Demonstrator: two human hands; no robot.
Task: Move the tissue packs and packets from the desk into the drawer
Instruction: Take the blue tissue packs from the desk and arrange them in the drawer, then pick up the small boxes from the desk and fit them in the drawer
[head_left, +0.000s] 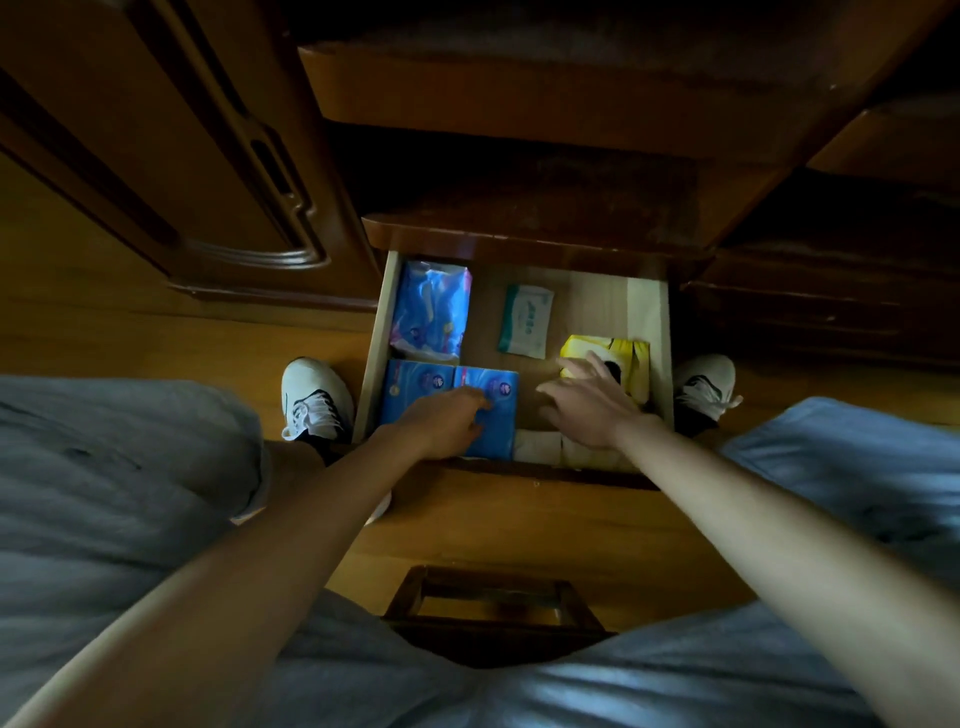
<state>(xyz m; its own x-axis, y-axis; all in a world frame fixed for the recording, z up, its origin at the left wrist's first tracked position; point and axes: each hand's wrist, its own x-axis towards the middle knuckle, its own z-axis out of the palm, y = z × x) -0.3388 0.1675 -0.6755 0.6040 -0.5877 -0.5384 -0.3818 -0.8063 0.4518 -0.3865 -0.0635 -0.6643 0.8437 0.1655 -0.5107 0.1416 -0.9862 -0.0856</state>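
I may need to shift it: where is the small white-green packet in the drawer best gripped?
Pinch the white-green packet by its long side edges, from above. It lies flat on the drawer floor, apart from the other packs, with bare wood on both sides.

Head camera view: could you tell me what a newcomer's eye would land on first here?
The open drawer, lit against dark wood, draws the eye, with blue tissue packs along its left side and a yellow pack at its right. Both hands reach in: the left hand rests on a blue pack at the near left, and the right hand spreads open beside the yellow pack. A small white packet lies mid-drawer.
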